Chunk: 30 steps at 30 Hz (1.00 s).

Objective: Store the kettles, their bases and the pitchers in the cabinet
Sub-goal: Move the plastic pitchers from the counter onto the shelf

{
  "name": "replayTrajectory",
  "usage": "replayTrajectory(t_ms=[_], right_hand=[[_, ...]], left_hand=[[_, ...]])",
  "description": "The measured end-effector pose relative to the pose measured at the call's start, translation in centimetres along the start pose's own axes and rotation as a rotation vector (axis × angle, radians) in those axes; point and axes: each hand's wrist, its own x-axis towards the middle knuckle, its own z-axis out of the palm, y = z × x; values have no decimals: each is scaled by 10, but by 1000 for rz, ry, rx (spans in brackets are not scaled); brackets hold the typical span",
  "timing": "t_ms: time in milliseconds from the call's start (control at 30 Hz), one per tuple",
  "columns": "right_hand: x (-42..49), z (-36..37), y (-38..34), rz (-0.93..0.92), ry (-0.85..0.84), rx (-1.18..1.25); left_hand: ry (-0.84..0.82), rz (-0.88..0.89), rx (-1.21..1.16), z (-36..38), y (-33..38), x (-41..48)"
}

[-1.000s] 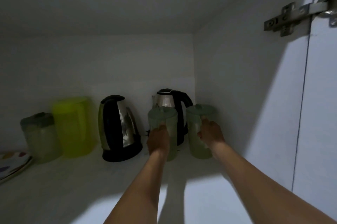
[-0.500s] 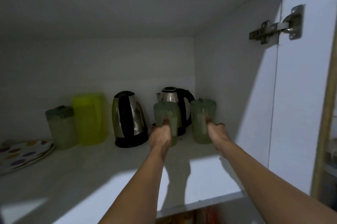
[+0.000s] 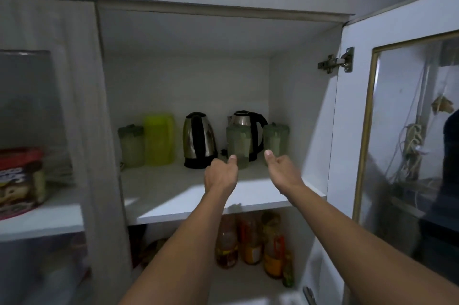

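On the white cabinet shelf (image 3: 188, 202) stand two steel-and-black kettles: one (image 3: 198, 140) mid-shelf, another (image 3: 248, 120) behind it to the right. Two pale green pitchers stand at the right, one (image 3: 237, 142) in front of the rear kettle and one (image 3: 275, 137) by the side wall. A third pale pitcher (image 3: 131, 145) and a bright yellow-green pitcher (image 3: 159, 139) stand at the left. My left hand (image 3: 221, 175) and my right hand (image 3: 283, 170) hover just in front of the two right pitchers, thumbs up, holding nothing.
The cabinet door (image 3: 397, 130) with a glass pane hangs open at the right, its hinge (image 3: 335, 63) near the top. Several bottles (image 3: 250, 242) fill the shelf below. A red-lidded package (image 3: 19, 180) sits in the left compartment.
Both hands have let go of the two right pitchers and drawn back toward me. The view has pulled away from the cabinet, showing the door and lower shelf.
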Motion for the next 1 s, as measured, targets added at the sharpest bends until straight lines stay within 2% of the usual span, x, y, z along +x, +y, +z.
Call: replayTrajectory(t_ms=[233, 367, 533, 767, 1000], right_hand=[[-82, 13, -45, -126, -187, 43], [-147, 28, -60, -253, -309, 65], [-235, 63, -78, -237, -535, 89], [-389, 110, -143, -315, -842, 177], [-560, 166, -209, -444, -1106, 229]], left_hand=[[221, -54, 51, -85, 2, -93], [358, -157, 121, -131, -18, -165], [502, -299, 189, -202, -54, -266], [758, -492, 253, -326, -98, -395], [976, -596, 282, -449, -148, -506]])
